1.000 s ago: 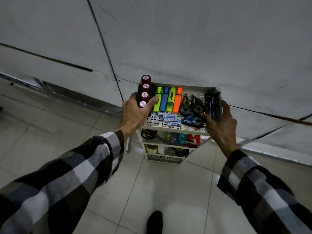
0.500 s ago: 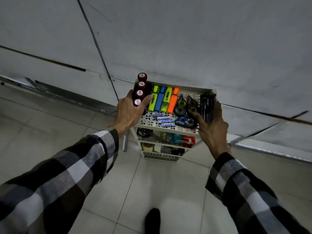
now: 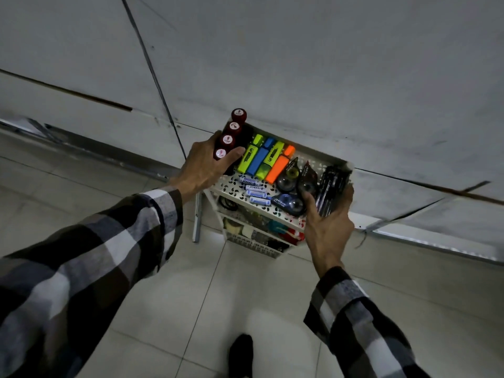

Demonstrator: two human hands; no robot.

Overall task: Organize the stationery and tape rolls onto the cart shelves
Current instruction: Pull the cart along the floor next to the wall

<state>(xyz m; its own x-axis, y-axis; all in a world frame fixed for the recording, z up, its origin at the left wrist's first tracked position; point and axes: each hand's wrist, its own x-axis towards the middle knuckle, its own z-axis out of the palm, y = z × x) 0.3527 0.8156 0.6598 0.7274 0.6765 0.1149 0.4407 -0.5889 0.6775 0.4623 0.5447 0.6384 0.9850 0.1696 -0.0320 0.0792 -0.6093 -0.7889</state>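
Head view: cart (image 3: 275, 253) btwn both hands.

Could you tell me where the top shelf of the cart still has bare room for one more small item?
Only the perforated strip at the top shelf back edge, behind the tape dispensers, looks bare. Elsewhere it is crowded: stamps under the left hand, highlighters, batteries, and pens in the right hand.

Looks like some office or back room, pretty dim. Pale glossy floor tiles (image 3: 152, 309) run up to a plain grey panelled wall (image 3: 300, 64) with a metal strip (image 3: 90, 156) along its base. A small white cart (image 3: 261, 211) stuffed with highlighters (image 3: 266, 159), batteries and tape says office supplies to me.
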